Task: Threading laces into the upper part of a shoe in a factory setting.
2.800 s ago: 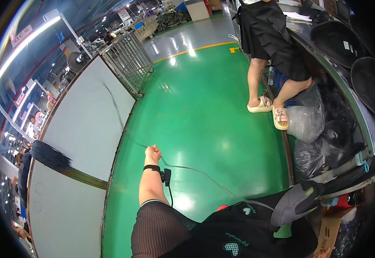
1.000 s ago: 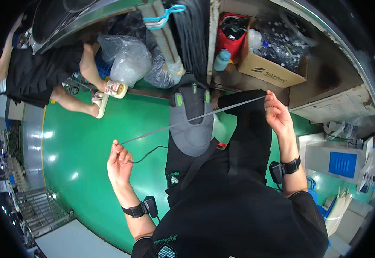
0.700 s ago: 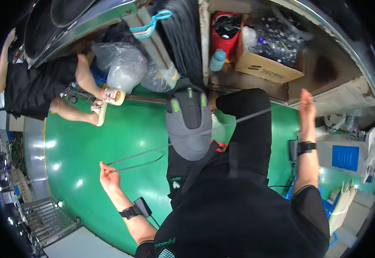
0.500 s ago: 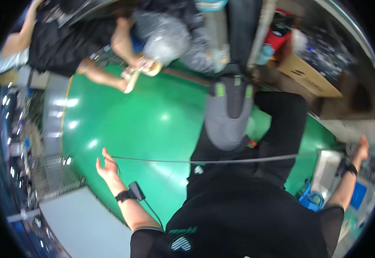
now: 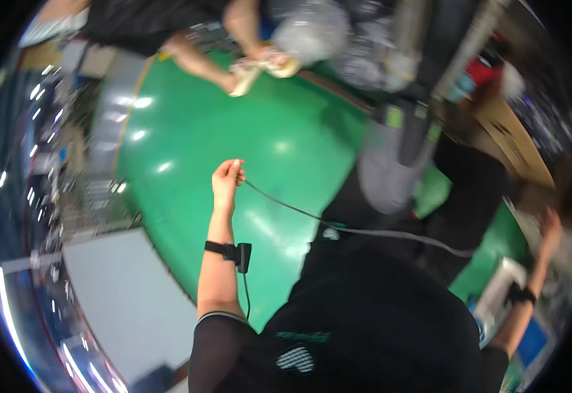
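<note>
A thin grey cable [image 5: 371, 232] runs slackly across my lap. My left hand [image 5: 226, 182] pinches its left end between thumb and fingers, raised over the green floor. From there the cable dips toward my legs and curves off to the right, where its visible stretch stops beside my thigh. My right hand [image 5: 549, 230] is out at the far right, apart from that visible stretch, near a pale tray [image 5: 499, 288]. Motion blur smears its fingers, so their hold is unclear. Each wrist wears a black strap; the left one carries a small black box with a wire.
A grey and black padded seat-like piece [image 5: 391, 164] stands between my legs. Cardboard [image 5: 512, 134] and cluttered goods line the right side. Clear plastic bags [image 5: 312, 33] lie ahead. Another person's sandalled feet [image 5: 260, 69] are at upper left. A white panel [image 5: 125, 295] is at lower left.
My left hand has moved right and up, its fingers closing from spread to a pinch. The cable, nearly straight before, now sags and curves. The whole view has shifted.
</note>
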